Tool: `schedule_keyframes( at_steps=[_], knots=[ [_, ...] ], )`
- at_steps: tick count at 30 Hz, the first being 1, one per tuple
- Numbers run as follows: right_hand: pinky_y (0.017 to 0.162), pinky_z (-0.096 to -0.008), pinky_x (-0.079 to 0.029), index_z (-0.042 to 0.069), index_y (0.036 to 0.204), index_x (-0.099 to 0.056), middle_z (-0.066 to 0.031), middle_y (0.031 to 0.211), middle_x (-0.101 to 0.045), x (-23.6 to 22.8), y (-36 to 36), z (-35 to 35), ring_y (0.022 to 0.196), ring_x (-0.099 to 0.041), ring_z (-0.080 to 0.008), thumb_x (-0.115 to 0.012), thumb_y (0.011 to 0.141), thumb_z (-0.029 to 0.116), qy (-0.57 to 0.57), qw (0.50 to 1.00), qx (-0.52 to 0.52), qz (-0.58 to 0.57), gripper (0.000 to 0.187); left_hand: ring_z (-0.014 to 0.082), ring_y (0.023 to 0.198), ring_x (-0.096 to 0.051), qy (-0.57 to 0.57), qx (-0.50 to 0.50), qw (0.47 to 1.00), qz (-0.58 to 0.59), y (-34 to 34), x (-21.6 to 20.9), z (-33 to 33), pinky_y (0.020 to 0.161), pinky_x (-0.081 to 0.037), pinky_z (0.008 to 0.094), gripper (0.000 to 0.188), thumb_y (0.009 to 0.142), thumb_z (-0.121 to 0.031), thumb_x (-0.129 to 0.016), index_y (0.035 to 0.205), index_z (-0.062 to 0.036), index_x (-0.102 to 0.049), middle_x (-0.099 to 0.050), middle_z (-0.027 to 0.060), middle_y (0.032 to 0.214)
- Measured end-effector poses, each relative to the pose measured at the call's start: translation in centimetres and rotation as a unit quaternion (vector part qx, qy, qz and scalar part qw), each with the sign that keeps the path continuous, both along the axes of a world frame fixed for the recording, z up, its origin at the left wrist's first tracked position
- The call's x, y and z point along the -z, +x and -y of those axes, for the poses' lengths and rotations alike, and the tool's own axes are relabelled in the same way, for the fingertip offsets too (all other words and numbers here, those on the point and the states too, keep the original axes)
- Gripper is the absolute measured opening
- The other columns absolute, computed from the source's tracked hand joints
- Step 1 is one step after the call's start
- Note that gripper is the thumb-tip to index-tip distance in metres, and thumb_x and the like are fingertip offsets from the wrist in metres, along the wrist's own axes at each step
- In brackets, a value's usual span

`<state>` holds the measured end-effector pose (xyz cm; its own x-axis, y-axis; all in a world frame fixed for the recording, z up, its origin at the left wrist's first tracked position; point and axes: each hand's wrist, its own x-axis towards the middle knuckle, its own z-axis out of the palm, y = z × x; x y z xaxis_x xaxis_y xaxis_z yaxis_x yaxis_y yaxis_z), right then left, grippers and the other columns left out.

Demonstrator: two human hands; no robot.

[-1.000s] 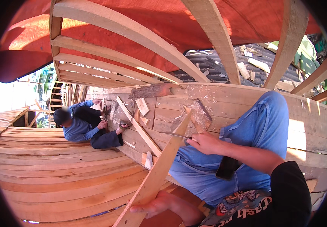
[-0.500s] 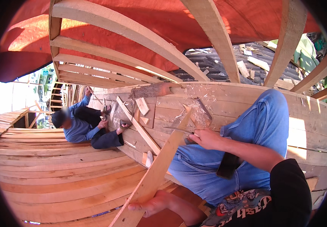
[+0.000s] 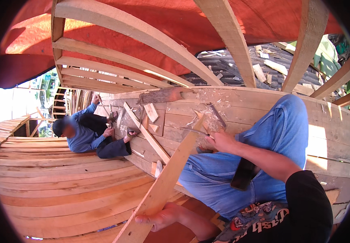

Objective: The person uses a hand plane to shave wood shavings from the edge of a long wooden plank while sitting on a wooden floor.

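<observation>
My left hand [image 3: 160, 217] is closed around the lower part of a long, tapering wooden board [image 3: 171, 175], thumb on its face. The board slants up and away, its narrow tip beyond my knees near the wood shavings. In my right hand [image 3: 222, 141] is the handle of a knife [image 3: 195, 130], its thin blade pointing left across the board near the tip. Whether the edge touches the wood I cannot tell. A dark phone [image 3: 243, 176] lies on my jeans at the lap.
Planks form the floor, with curled shavings [image 3: 217, 97], a long wooden strip [image 3: 146, 133] and offcuts [image 3: 152, 113] ahead. A co-worker in a blue top [image 3: 86, 135] sits at the left, holding a stick. Curved wooden ribs [image 3: 138, 36] rise in front, below a red tarp [image 3: 158, 12].
My right hand and the knife have shifted slightly away from me, toward the board's tip, and the blade is tilted differently. My left hand keeps its hold; the co-worker's raised hand has moved a little.
</observation>
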<state>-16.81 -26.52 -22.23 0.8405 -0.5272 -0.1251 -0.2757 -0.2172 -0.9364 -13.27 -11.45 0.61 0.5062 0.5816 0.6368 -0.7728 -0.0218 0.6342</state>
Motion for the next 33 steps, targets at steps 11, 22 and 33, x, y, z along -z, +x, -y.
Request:
schedule_keyframes(
  at_steps=[11, 22, 33],
  knots=[
    [0.063, -0.0487, -0.049, 0.0, 0.089, -0.061, -0.0241, 0.069, -0.061, -0.5, -0.1, -0.6, 0.068, -0.062, -0.0424, -0.048, 0.094, 0.035, -0.039, 0.998, -0.004, 0.044, 0.038, 0.0268, 0.11, -0.054, -0.003, -0.008, 1.0, 0.009, 0.0, -0.1, -0.4, 0.093, -0.048, 0.043, 0.064, 0.083, -0.037, -0.069, 0.127, 0.0027, -0.044, -0.049, 0.0158, 0.128],
    [0.064, -0.049, -0.05, -0.001, 0.087, -0.06, -0.0255, 0.069, -0.061, 0.4, -0.4, 1.1, 0.068, -0.062, -0.0422, -0.048, 0.094, 0.038, -0.035, 0.999, -0.009, -0.023, 0.041, 0.0272, 0.112, -0.053, 0.019, 0.019, 1.0, -0.006, -0.2, -0.2, 0.2, 0.095, -0.047, 0.0432, 0.065, 0.083, -0.037, -0.068, 0.128, 0.0023, -0.041, -0.047, 0.016, 0.129],
    [0.065, -0.0487, -0.049, -0.002, 0.082, -0.06, -0.0258, 0.071, -0.061, -0.8, 0.1, 0.8, 0.069, -0.062, -0.0414, -0.046, 0.094, 0.038, -0.023, 1.0, 0.002, -0.002, 0.044, 0.0281, 0.113, -0.052, 0.029, 0.03, 0.999, 0.0, -0.1, -0.8, -0.1, 0.094, -0.047, 0.0436, 0.072, 0.082, -0.038, -0.069, 0.134, 0.0007, -0.037, -0.045, 0.0164, 0.13]
  ],
)
